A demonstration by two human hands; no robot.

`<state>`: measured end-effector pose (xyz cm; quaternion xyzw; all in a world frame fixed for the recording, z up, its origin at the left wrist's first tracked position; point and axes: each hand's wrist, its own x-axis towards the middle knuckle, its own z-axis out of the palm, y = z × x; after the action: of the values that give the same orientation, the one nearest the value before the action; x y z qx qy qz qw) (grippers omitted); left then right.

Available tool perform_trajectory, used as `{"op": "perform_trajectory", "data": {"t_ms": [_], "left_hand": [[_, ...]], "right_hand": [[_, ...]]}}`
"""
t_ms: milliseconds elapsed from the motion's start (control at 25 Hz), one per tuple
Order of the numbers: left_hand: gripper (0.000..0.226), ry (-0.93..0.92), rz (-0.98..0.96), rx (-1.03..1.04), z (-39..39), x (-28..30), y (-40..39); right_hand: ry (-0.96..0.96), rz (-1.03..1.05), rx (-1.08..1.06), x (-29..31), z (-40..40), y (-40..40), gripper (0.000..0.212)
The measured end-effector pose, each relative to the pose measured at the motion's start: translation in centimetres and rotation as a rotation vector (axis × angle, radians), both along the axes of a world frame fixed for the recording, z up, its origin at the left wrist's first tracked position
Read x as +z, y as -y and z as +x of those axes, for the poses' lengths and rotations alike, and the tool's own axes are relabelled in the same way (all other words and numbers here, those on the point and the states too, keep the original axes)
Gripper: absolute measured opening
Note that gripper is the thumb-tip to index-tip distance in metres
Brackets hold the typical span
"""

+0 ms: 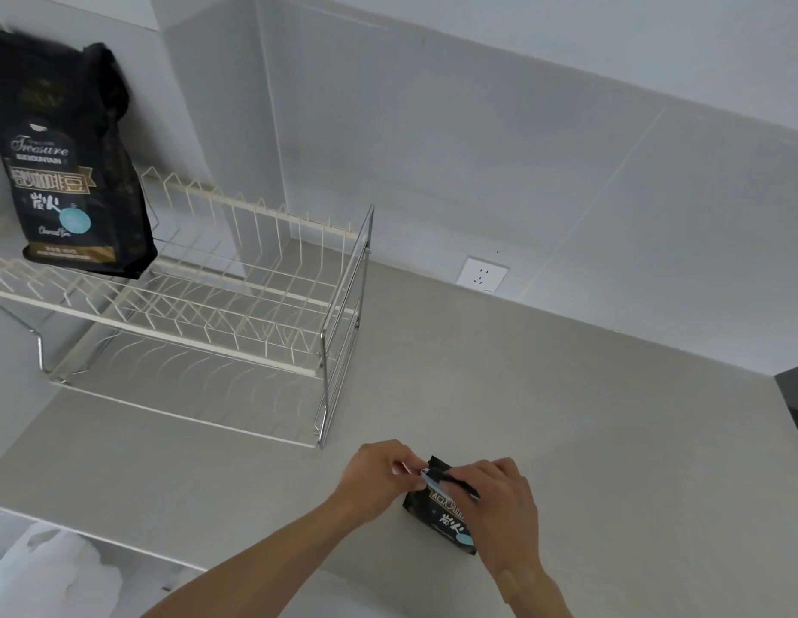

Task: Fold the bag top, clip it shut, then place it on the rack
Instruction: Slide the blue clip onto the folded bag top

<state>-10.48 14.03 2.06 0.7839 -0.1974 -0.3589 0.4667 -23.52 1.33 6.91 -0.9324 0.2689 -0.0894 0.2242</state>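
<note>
A small black coffee bag (pixel 441 519) stands on the grey counter (pixel 566 417) near its front edge. My left hand (pixel 379 479) pinches a pale clip (pixel 426 477) at the bag's folded top. My right hand (pixel 499 497) covers the bag's right side and presses the fold down. Most of the clip is hidden between my fingers. A two-tier wire dish rack (pixel 236 301) stands at the left. A larger black coffee bag (pixel 71 171) stands upright on its upper tier, at the far left.
A white wall socket (pixel 484 275) sits low on the back wall. White plastic bags (pixel 53 568) lie below the counter's front edge at the lower left. A dark appliance edge (pixel 796 394) shows at the right.
</note>
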Motion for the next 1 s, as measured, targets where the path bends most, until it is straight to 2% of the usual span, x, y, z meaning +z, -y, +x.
{"op": "perform_trajectory", "data": {"t_ms": [120, 280, 440, 560, 640, 720, 800, 880, 1000], "left_hand": [[0.018, -0.034, -0.007, -0.035, 0.5, 0.2, 0.2], [0.028, -0.04, -0.013, -0.122, 1.4, 0.1, 0.8], [0.014, 0.052, 0.0, -0.199, 0.8, 0.3, 2.0], [0.014, 0.079, 0.024, -0.269, 1.1, 0.5, 1.7], [0.017, 0.108, 0.07, -0.326, 1.3, 0.8, 1.3], [0.022, 0.229, 0.133, -0.402, 1.5, 1.5, 1.5], [0.028, 0.35, 0.166, -0.513, 1.6, 2.2, 1.9], [0.034, 0.393, 0.16, -0.592, 1.6, 3.1, 2.6], [0.038, 0.475, 0.114, -0.724, 0.9, 4.2, 4.1]], "right_hand": [[0.031, 0.09, -0.053, -0.3, 0.2, 0.0, 0.008], [0.062, 0.091, -0.059, -0.8, -0.1, 0.3, 0.012], [0.11, 0.072, -0.081, -1.0, -0.1, 0.7, 0.007], [0.092, 0.096, -0.06, -1.1, -0.5, 0.5, 0.003], [0.058, 0.079, -0.015, -0.9, -0.9, 0.5, 0.01], [0.022, 0.069, 0.006, -1.0, -1.8, 1.1, 0.019], [-0.009, 0.197, -0.11, -1.5, -3.6, 1.7, 0.027], [0.022, 0.393, -0.258, -2.2, -5.9, 2.3, 0.039], [0.107, 0.487, -0.336, -3.3, -7.7, 2.4, 0.043]]}}
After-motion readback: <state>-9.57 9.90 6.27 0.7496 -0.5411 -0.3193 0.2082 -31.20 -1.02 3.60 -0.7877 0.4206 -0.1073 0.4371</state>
